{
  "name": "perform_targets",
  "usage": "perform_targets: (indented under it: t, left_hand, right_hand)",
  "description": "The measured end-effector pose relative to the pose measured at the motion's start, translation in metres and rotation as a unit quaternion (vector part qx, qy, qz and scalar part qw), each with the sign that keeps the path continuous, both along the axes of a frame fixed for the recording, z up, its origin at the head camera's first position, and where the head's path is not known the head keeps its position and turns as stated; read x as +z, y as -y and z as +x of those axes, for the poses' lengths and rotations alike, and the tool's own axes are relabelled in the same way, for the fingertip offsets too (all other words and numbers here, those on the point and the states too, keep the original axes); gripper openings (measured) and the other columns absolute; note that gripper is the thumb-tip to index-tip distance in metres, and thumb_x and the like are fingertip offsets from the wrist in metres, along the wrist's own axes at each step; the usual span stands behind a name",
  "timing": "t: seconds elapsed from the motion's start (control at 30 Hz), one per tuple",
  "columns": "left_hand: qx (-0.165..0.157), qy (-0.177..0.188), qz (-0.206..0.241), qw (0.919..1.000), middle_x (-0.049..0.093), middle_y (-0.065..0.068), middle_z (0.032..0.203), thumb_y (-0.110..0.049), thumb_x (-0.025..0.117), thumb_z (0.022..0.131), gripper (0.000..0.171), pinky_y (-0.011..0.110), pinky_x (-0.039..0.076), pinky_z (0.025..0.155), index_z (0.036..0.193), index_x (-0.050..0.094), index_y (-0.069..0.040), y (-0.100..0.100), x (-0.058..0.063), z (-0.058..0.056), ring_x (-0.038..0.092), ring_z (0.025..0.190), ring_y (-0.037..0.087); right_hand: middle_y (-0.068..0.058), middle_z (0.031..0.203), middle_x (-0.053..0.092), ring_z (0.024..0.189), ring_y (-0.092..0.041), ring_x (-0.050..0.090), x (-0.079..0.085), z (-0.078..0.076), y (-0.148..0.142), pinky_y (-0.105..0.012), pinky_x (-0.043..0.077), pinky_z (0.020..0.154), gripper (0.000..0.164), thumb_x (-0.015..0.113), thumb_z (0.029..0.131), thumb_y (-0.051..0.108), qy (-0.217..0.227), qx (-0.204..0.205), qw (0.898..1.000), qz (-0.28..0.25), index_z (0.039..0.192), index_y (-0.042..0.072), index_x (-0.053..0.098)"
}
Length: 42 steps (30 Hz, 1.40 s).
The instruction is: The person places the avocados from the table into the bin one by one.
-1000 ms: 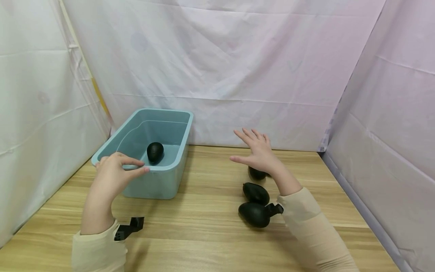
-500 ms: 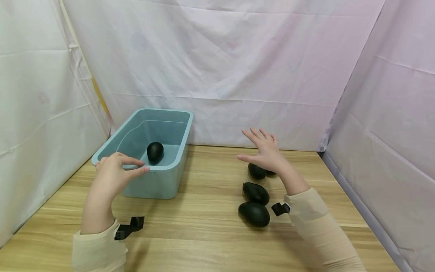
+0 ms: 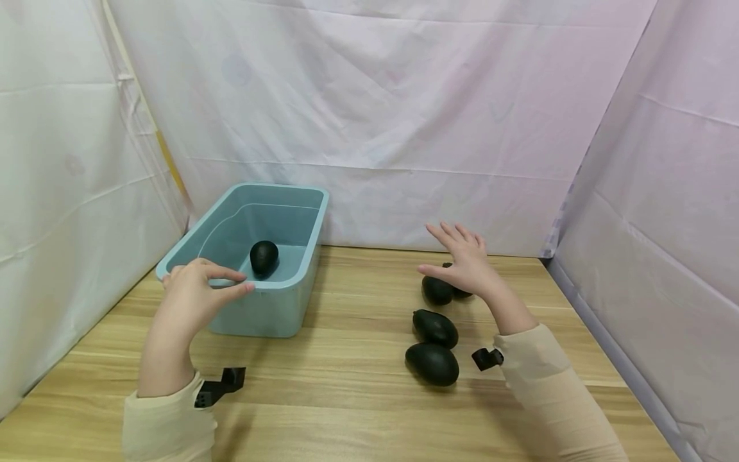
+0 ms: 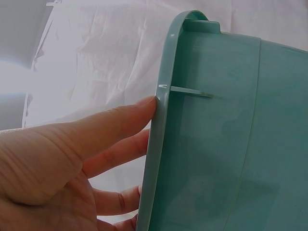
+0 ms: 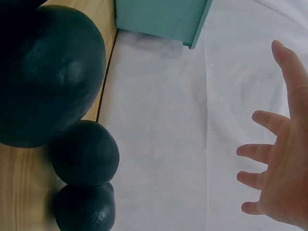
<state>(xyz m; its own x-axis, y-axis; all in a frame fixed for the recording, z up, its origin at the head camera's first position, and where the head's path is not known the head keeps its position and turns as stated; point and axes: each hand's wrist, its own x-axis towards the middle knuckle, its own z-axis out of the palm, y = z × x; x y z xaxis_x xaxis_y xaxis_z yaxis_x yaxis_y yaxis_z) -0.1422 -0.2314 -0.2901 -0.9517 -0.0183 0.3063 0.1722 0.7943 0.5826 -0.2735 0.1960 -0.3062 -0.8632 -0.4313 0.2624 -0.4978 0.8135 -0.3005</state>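
Note:
My left hand (image 3: 196,295) holds the near rim of a blue-green plastic bin (image 3: 260,311), thumb outside and fingers over the edge. In the left wrist view the thumb (image 4: 115,122) touches the rim, and the other fingertips are hidden behind it. One dark avocado (image 3: 263,258) lies inside the bin. My right hand (image 3: 464,266), fingers spread and holding nothing, hovers over two avocados at the back right, partly covering one avocado (image 3: 462,293); its neighbour (image 3: 437,290) shows more fully. Nearer to me lie another avocado (image 3: 435,328) and, against it, a larger-looking avocado (image 3: 432,364).
Everything stands on a wood-grain table (image 3: 346,398). A pale cloth (image 3: 375,128) hangs behind the table, with more cloth on the left and right sides. Each sleeve carries a small black mount (image 3: 487,359) at the wrist.
My right hand has moved right and slightly lower, away from the bin, uncovering more of the back avocados and the nearest avocado. The left hand and bin have stayed still.

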Motion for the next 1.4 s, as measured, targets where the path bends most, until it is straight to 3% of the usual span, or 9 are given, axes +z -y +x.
perform_targets:
  t: [0.5, 1.4]
  left_hand:
    - [0.001, 0.000, 0.001, 1.0000, 0.059, 0.024, 0.106, -0.027, 0.077, 0.082, 0.031, 0.077, -0.006, 0.095, 0.099, 0.075, -0.001, -0.001, 0.001, 0.000, 0.038, 0.109, 0.052]
    - [0.000, 0.006, 0.002, 1.0000, 0.059, 0.024, 0.108, -0.029, 0.076, 0.083, 0.033, 0.077, -0.007, 0.095, 0.099, 0.075, -0.001, 0.000, 0.001, 0.000, 0.036, 0.112, 0.053]
  right_hand:
    - [-0.016, 0.157, 0.013, 0.142, -0.041, 0.004, -0.022, -0.007, -0.023, -0.065, -0.002, 0.105, 0.091, 0.061, 0.083, 0.064, 0.023, -0.024, 0.999, -0.022, 0.154, 0.027, 0.019]
    - [-0.021, 0.156, 0.012, 0.140, -0.046, 0.006, -0.050, -0.017, -0.060, -0.072, 0.000, 0.101, 0.091, 0.061, 0.086, 0.059, 0.062, -0.075, 0.994, -0.052, 0.155, 0.022, 0.015]
